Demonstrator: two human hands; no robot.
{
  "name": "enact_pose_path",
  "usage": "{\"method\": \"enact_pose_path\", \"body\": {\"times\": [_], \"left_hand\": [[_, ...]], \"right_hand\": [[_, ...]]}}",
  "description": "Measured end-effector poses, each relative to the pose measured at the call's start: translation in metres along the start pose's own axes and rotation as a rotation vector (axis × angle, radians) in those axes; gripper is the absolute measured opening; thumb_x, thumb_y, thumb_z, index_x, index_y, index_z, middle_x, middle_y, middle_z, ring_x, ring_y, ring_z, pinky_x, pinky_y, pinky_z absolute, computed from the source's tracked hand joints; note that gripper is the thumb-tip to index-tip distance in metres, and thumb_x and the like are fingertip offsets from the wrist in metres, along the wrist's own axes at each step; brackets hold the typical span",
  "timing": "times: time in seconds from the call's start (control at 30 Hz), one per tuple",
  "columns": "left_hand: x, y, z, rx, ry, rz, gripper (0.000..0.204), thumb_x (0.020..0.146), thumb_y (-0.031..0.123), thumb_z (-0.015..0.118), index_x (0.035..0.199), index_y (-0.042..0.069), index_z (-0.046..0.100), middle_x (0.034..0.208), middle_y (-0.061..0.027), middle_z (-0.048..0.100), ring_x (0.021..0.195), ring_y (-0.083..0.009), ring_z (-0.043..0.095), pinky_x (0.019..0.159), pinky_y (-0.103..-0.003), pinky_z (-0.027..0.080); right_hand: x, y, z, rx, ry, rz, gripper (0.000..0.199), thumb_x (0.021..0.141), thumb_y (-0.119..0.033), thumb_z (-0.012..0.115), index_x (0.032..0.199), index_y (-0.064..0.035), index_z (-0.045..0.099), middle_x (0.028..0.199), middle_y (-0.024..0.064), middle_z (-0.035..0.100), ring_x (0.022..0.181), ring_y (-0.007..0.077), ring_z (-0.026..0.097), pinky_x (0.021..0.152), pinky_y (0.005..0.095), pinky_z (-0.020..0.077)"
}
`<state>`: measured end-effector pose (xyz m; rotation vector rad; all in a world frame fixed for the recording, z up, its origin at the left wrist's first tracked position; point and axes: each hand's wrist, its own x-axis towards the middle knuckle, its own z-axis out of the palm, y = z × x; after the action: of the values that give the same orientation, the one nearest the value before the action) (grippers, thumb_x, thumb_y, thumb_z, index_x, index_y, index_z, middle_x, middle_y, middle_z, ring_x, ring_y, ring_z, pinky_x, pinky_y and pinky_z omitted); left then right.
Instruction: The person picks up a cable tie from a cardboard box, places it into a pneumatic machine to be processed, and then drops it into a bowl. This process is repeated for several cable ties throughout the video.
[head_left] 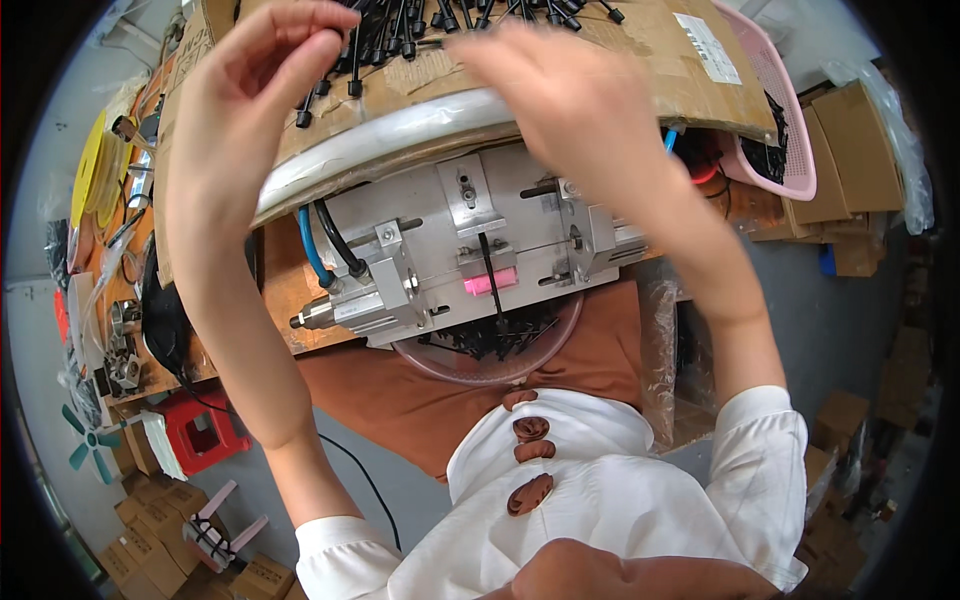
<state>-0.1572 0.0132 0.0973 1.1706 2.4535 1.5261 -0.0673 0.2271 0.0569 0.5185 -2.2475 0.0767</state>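
A pile of thin black rods with knobbed ends (408, 40) lies on a cardboard sheet (420, 75) at the far side. My left hand (275, 60) is over the sheet's left part, thumb and finger closed in a pinch beside the rods; what they hold, if anything, I cannot make out. Over the pile's right side is my right hand (560, 85), blurred, its fingertips smeared. Nearer me sits a metal clamping fixture (465, 215) with a cylinder on each side. One black rod (490, 265) stands in its middle, across a pink block (490, 281).
A clear bowl (560, 345) of black parts is below the fixture, by my lap. Blue and black hoses (312, 250) run to the left cylinder. A pink basket (795, 150) stands at right, a red stool (200, 432) at lower left, cardboard boxes (855, 150) far right.
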Motion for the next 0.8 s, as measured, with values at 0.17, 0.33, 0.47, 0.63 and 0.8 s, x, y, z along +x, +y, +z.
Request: {"method": "enact_pose_path", "body": {"times": [0.17, 0.33, 0.47, 0.63, 0.8], "left_hand": [[-0.027, -0.001, 0.014, -0.366, 0.185, -0.057, 0.029, 0.094, 0.010, 0.059, 0.121, 0.000, 0.059, 0.103, -0.0002, 0.062, 0.096, -0.0083, 0.056, 0.089, -0.023, 0.043], [-0.020, -0.009, -0.004, -0.826, 0.079, 0.068, 0.053, 0.095, 0.016, 0.058, 0.140, -0.004, 0.040, 0.099, -0.0025, 0.052, 0.092, -0.0098, 0.050, 0.089, -0.019, 0.039], [-0.040, 0.016, 0.036, 0.042, 0.201, 0.314, 0.066, 0.077, -0.012, 0.059, 0.140, 0.004, 0.046, 0.089, -0.0019, 0.052, 0.081, -0.0096, 0.049, 0.078, -0.021, 0.041], [-0.153, 0.036, 0.114, 0.534, 0.136, 0.136, 0.081, 0.059, -0.008, 0.075, 0.135, -0.006, 0.046, 0.092, -0.0096, 0.056, 0.083, -0.0242, 0.049, 0.075, -0.035, 0.042], [-0.187, 0.021, 0.168, 0.598, 0.061, -0.062, 0.072, 0.069, -0.006, 0.070, 0.136, -0.004, 0.043, 0.097, -0.0109, 0.055, 0.090, -0.0273, 0.049, 0.079, -0.037, 0.042]], "right_hand": [[0.086, 0.046, 0.023, 0.070, -0.681, -0.003, 0.019, 0.078, -0.020, 0.070, 0.081, -0.0012, 0.067, 0.083, 0.0150, 0.067, 0.081, 0.0290, 0.066, 0.071, 0.0390, 0.0509], [0.100, 0.073, 0.016, 0.612, -0.226, 0.367, 0.017, 0.089, -0.015, 0.063, 0.094, 0.0004, 0.069, 0.078, 0.0068, 0.067, 0.068, 0.0128, 0.057, 0.062, 0.0305, 0.0478], [0.077, 0.112, -0.019, 1.027, -0.062, 0.540, 0.031, 0.094, -0.021, 0.060, 0.113, 0.0028, 0.060, 0.087, 0.0057, 0.065, 0.066, 0.0058, 0.054, 0.057, 0.0163, 0.0447], [0.019, 0.098, -0.058, 1.364, 0.098, 0.519, 0.035, 0.096, -0.027, 0.056, 0.115, 0.0022, 0.057, 0.091, 0.0090, 0.064, 0.073, 0.0094, 0.058, 0.054, 0.0162, 0.0450], [-0.014, 0.063, -0.070, 1.445, 0.171, 0.683, 0.042, 0.099, -0.033, 0.050, 0.118, 0.0037, 0.049, 0.093, 0.0143, 0.065, 0.077, 0.0167, 0.063, 0.055, 0.0150, 0.0478]]}}
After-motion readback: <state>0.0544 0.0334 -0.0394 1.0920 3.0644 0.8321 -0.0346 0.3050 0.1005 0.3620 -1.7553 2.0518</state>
